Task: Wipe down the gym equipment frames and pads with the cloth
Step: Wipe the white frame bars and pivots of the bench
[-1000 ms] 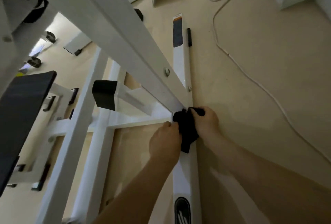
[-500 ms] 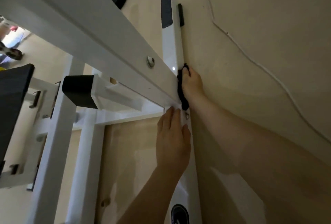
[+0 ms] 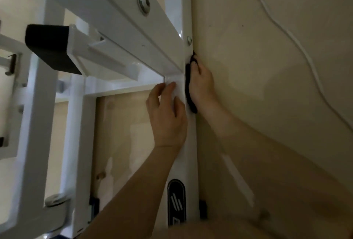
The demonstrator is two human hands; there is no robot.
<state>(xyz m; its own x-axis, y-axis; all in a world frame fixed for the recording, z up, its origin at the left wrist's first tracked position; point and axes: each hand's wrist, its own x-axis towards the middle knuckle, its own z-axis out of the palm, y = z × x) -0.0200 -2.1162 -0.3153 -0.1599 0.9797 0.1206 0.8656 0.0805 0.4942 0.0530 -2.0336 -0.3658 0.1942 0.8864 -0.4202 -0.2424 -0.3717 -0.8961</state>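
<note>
A white floor rail of the gym frame runs up the middle of the view, and a slanted white beam meets it at a joint. My right hand presses a black cloth against the rail's right side, just past the joint; most of the cloth is hidden between palm and rail. My left hand rests flat on top of the rail below the joint, fingers fairly straight, holding nothing.
A black end cap sticks out on a white arm at the left. A white cable snakes over the beige floor at the right. A black logo badge sits on the rail near my left forearm.
The camera has come closer to the joint. My right hand with the cloth stays pressed along the rail's right side; a second ago it held the bunched cloth on top of the rail. My left hand went from curled to flat.
</note>
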